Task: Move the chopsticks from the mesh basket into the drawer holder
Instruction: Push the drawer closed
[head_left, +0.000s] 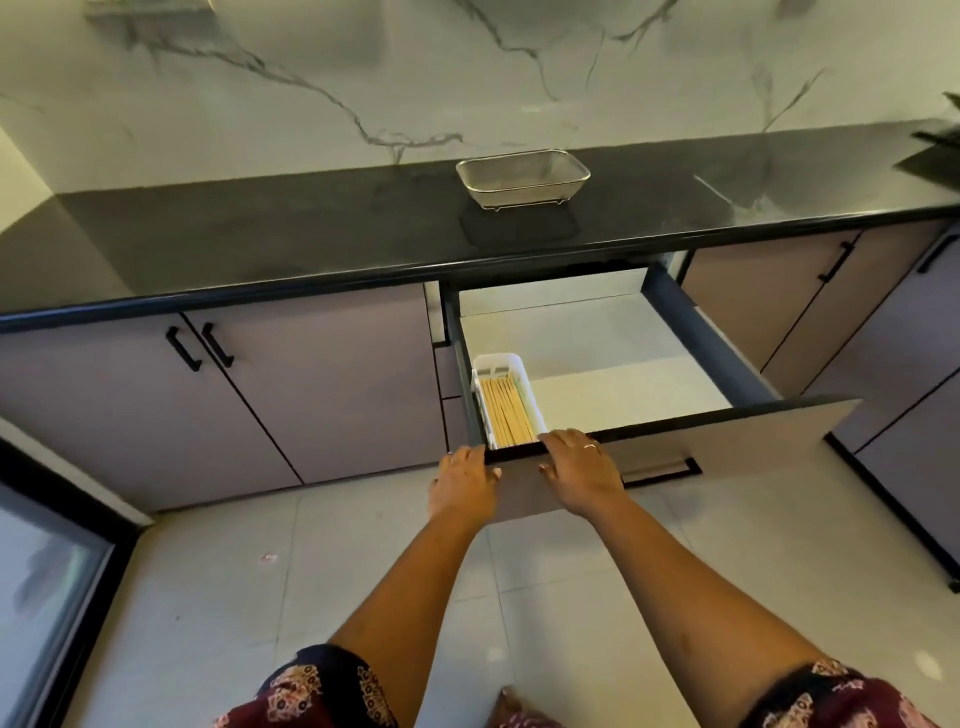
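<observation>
Several wooden chopsticks (506, 411) lie side by side in the white holder (501, 364) at the left front of the open drawer (727, 426). The mesh basket (523, 176) stands on the black counter with nothing visible inside it. My left hand (464, 480) rests on the left corner of the drawer front, its fingers bent over the top edge. My right hand (579, 467) lies flat against the drawer front just right of the holder, fingertips reaching the top edge.
A dark mat (519, 228) lies under and in front of the basket on the black counter (260, 244). Grey cabinet doors (130, 405) with black handles flank the drawer. Pale floor tiles (260, 597) lie below, and a glass door (47, 597) stands at the left.
</observation>
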